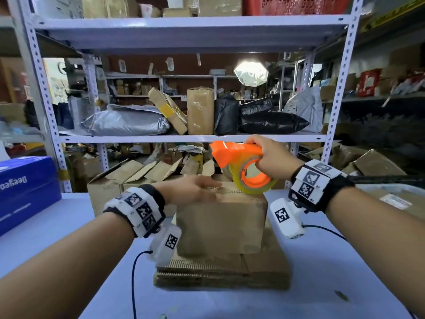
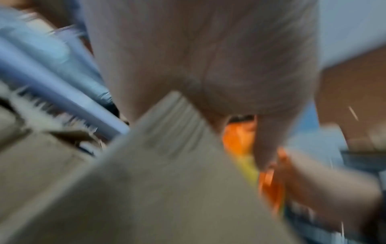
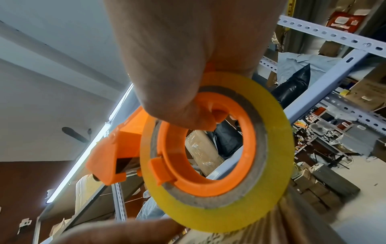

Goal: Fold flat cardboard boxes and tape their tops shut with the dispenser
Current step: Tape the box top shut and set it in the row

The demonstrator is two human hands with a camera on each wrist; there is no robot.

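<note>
Folded cardboard box (image 1: 220, 224) stands at frame centre on a stack of flat boxes (image 1: 222, 272) on the worktop (image 1: 69, 249). Left hand (image 1: 195, 188) presses flat, fingers straight, on the box top. Right hand (image 1: 268, 155) grips the orange tape dispenser (image 1: 241, 164), its roll touching the top's right edge, just right of the left fingertips. Judged next: tape drawn along the seam.

Your pale blue table (image 1: 69, 226), stack of flat cardboard (image 1: 220, 270) lying near your edge, blue carton (image 1: 23, 189) resting at your far left, black cable (image 1: 135, 279) trailing across your side of it.
</note>
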